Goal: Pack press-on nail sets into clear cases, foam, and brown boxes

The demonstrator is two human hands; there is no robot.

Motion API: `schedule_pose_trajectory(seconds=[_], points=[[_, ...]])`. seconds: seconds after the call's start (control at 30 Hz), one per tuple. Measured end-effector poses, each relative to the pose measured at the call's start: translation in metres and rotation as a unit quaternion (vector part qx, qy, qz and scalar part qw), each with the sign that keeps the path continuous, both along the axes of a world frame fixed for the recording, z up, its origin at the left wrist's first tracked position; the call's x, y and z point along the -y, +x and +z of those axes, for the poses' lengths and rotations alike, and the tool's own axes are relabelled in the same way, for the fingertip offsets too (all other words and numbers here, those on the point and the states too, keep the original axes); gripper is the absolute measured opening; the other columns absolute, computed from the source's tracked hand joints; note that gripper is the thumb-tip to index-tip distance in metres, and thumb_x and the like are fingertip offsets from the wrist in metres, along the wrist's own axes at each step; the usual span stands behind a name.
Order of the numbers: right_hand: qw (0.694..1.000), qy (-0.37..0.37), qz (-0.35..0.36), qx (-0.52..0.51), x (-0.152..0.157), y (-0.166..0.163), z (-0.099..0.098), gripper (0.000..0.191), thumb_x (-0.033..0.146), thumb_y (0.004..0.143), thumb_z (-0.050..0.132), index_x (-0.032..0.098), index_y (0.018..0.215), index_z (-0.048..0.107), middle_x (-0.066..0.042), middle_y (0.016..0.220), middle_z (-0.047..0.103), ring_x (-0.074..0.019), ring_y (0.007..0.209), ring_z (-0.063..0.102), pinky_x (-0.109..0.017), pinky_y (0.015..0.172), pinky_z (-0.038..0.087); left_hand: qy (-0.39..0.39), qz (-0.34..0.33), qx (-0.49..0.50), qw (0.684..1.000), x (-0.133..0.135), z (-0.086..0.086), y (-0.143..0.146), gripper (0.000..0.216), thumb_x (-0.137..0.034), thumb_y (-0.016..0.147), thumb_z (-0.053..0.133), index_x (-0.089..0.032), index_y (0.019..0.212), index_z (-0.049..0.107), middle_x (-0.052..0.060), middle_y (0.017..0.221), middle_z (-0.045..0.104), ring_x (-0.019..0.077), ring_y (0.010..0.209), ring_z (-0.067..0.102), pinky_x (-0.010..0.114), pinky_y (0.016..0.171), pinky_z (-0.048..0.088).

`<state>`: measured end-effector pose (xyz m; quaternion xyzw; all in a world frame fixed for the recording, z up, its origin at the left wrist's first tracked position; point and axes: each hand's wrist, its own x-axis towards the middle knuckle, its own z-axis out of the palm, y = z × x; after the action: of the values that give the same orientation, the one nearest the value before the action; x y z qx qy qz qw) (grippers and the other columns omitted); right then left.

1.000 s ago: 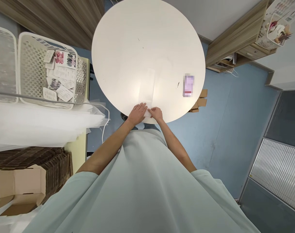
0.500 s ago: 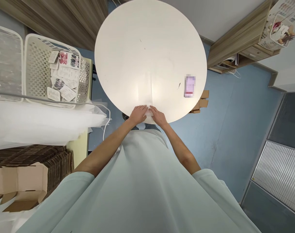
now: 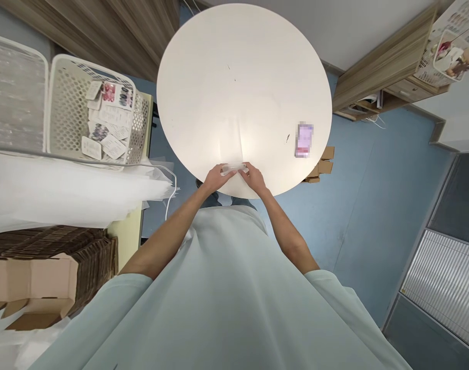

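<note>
A small, narrow packet of translucent white wrap (image 3: pixel 233 168) is held just above or on the near edge of the round white table (image 3: pixel 203 77). My left hand (image 3: pixel 216 178) grips its left end, thumb below and fingers behind. At the right end, my right hand (image 3: pixel 253 178) pinches it the same way. What lies inside the wrap, if anything, cannot be made out. Beyond the hands a pale strip with a straight edge shows on the tabletop; whether it is a thin sheet or a reflection is unclear.
A blurred pinkish-purple item (image 3: pixel 304 140) lies at the table's right. To the left are a white basket (image 3: pixel 68 103) of printed cards, a stack of white sheets (image 3: pixel 72 192) and folded cardboard boxes (image 3: pixel 53 277). Cardboard pieces (image 3: pixel 325 167) show beyond the table's right edge.
Both hands have gone from lying over the wrap with fingers forward to gripping its two ends. The packet now shows as a crosswise bar between them. The view has shifted slightly.
</note>
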<state>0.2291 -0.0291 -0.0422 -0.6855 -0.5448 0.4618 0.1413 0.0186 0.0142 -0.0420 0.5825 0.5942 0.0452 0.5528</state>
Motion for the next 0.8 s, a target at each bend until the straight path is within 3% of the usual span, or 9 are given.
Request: schedule_pose_trajectory(seconds=[0.1, 0.23, 0.4, 0.53, 0.63, 0.7, 0.8], points=[[1.000, 0.000, -0.017, 0.013, -0.010, -0.004, -0.003, 0.030, 0.045, 0.109, 0.055, 0.024, 0.127, 0.065, -0.008, 0.128, 0.075, -0.0201, 0.085, 0.069, -0.036, 0.086, 0.057, 0.004, 0.046, 0.000, 0.999, 0.002, -0.001, 0.003, 0.063, -0.052, 0.086, 0.079, -0.020, 0.138, 0.064, 0.014, 0.147, 0.069, 0.0339, 0.133, 0.068, 0.046, 0.111, 0.057], [0.997, -0.014, -0.043, 0.057, -0.021, -0.010, -0.010, 0.032, 0.047, 0.109, 0.057, 0.021, 0.127, 0.065, -0.010, 0.124, 0.072, -0.0217, 0.095, 0.069, -0.036, 0.088, 0.057, 0.004, 0.129, -0.026, 0.991, 0.002, -0.012, 0.011, 0.056, -0.032, 0.090, 0.074, -0.019, 0.143, 0.058, 0.014, 0.141, 0.072, 0.0290, 0.121, 0.074, 0.044, 0.108, 0.058], [0.991, -0.054, -0.073, 0.103, -0.032, -0.016, -0.018, 0.027, 0.044, 0.108, 0.062, 0.022, 0.123, 0.065, -0.010, 0.119, 0.072, -0.0259, 0.109, 0.069, -0.039, 0.094, 0.058, -0.002, 0.173, -0.060, 0.983, -0.005, -0.024, 0.018, 0.054, -0.029, 0.094, 0.070, -0.021, 0.144, 0.056, 0.012, 0.135, 0.073, 0.0260, 0.110, 0.077, 0.042, 0.104, 0.061], [0.986, -0.068, -0.070, 0.133, -0.037, -0.022, -0.016, 0.028, 0.039, 0.108, 0.061, 0.021, 0.130, 0.062, -0.012, 0.123, 0.071, -0.0285, 0.111, 0.070, -0.044, 0.096, 0.061, 0.024, 0.119, -0.097, 0.988, -0.007, -0.024, 0.017, 0.057, -0.032, 0.097, 0.066, -0.018, 0.151, 0.052, 0.016, 0.141, 0.068, 0.0268, 0.108, 0.076, 0.044, 0.106, 0.060], [0.987, -0.019, -0.019, 0.157, -0.039, -0.027, -0.012, 0.032, 0.031, 0.111, 0.052, 0.019, 0.139, 0.060, -0.018, 0.139, 0.064, -0.0317, 0.125, 0.066, -0.048, 0.100, 0.062, 0.082, 0.057, -0.130, 0.987, -0.008, -0.018, 0.014, 0.066, -0.032, 0.099, 0.063, -0.014, 0.160, 0.045, 0.023, 0.155, 0.058, 0.0343, 0.126, 0.071, 0.051, 0.112, 0.057], [0.986, 0.027, 0.042, 0.162, -0.040, -0.030, -0.010, 0.036, 0.023, 0.111, 0.046, 0.018, 0.144, 0.059, -0.020, 0.149, 0.059, -0.0338, 0.139, 0.059, -0.053, 0.110, 0.059, 0.149, -0.012, -0.134, 0.980, -0.010, -0.014, 0.013, 0.069, -0.028, 0.101, 0.059, -0.014, 0.166, 0.041, 0.026, 0.167, 0.047, 0.0394, 0.149, 0.055, 0.057, 0.122, 0.048], [0.978, 0.068, 0.118, 0.159, -0.040, -0.030, -0.009, 0.045, 0.013, 0.110, 0.037, 0.019, 0.148, 0.059, -0.018, 0.159, 0.057, -0.0319, 0.152, 0.050, -0.056, 0.122, 0.051, 0.215, -0.142, -0.086, 0.962, -0.016, -0.014, 0.013, 0.068, -0.017, 0.101, 0.047, -0.011, 0.169, 0.039, 0.023, 0.177, 0.037, 0.0367, 0.168, 0.030, 0.061, 0.135, 0.030]])
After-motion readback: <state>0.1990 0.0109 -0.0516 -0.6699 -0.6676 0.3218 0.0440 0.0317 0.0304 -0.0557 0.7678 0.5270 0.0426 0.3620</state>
